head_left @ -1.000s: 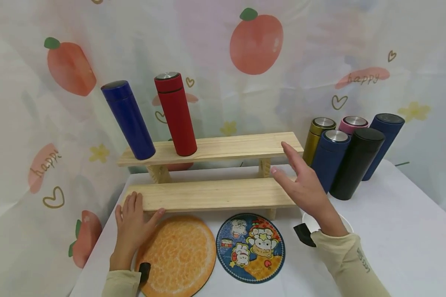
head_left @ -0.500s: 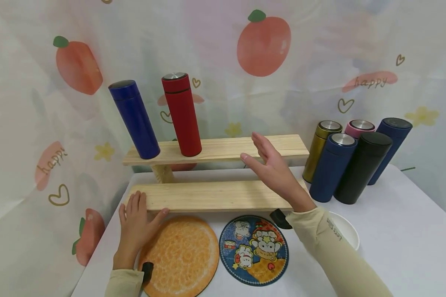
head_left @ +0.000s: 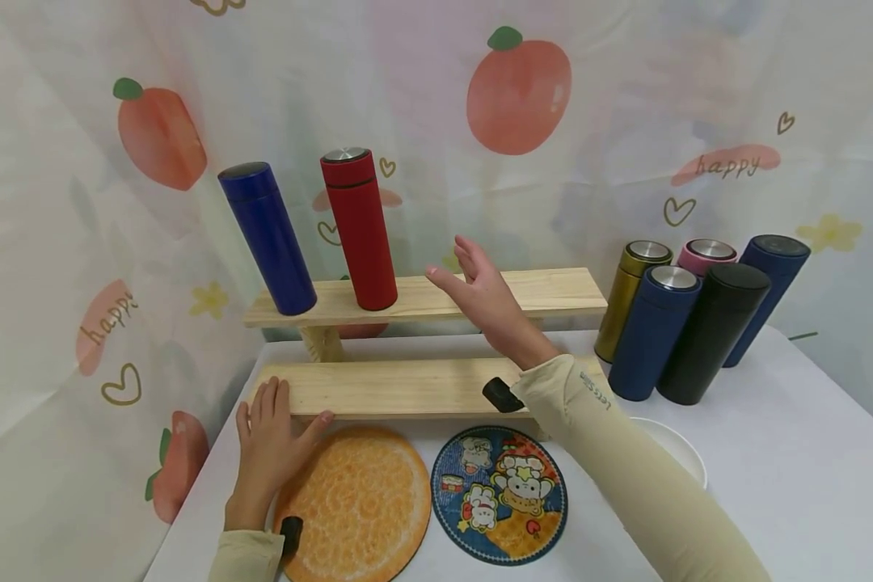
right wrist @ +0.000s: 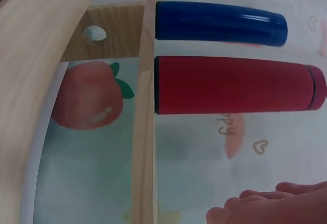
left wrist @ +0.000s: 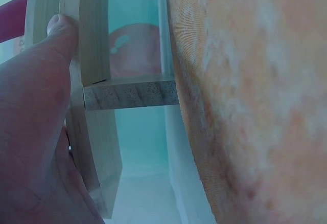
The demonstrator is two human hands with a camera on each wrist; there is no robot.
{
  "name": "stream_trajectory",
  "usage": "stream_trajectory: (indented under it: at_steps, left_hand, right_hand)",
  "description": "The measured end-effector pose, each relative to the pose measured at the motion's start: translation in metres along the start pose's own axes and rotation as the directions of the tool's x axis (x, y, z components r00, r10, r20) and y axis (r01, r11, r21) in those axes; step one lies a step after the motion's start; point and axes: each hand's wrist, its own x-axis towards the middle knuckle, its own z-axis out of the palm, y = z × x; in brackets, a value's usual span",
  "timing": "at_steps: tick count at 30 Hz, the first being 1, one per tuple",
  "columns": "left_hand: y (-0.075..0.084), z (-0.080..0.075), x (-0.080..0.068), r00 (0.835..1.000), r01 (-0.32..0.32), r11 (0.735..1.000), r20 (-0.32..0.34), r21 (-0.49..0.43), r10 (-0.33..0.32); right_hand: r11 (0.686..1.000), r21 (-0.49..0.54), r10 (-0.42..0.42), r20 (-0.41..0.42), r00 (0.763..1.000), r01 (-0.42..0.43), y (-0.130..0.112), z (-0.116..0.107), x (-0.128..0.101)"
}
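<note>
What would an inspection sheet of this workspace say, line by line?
Surface: white table, wooden two-tier shelf on it.
Job's things: tall red metal flask and dark blue flask upright on the upper tier.
Clutter: five flasks grouped right; round orange mat, round cartoon mat, white bowl.
Grips: left hand rests on the lower tier's left end; right hand open, empty, beside the red flask.
Cables: nothing seen.
Surroundings: peach-print curtain behind.
</note>
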Motion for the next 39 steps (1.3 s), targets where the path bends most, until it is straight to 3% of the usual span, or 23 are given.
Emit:
stream_trajectory:
  at_steps: [10, 20, 32, 39]
  left_hand:
    - [-0.002, -0.001, 0.0, 1.0, -0.016, 1.0, -0.005, -0.012, 0.016]
    - [-0.003, -0.001, 0.001, 1.0, 0.002, 1.0, 0.001, -0.006, -0.002]
    - [-0.001, -0.001, 0.001, 1.0, 0.006, 1.0, 0.001, -0.016, -0.006]
    - [-0.001, -0.001, 0.0, 1.0, 0.003, 1.0, -0.011, -0.02, -0.004]
  right_hand:
    - [0.998, -0.05, 0.049, 0.049, 0.998, -0.046, -0.008, 0.02, 0.041]
    - [0.996, 0.041, 0.077, 0.046, 0.996, -0.079, -0.009, 0.044, 0.078]
    - [0.982, 0.175, 0.071, 0.016, 0.997, -0.072, -0.017, 0.07, 0.092]
    - [0.973, 0.218, 0.061, 0.045, 0.997, -0.069, -0.02, 0.083, 0.096]
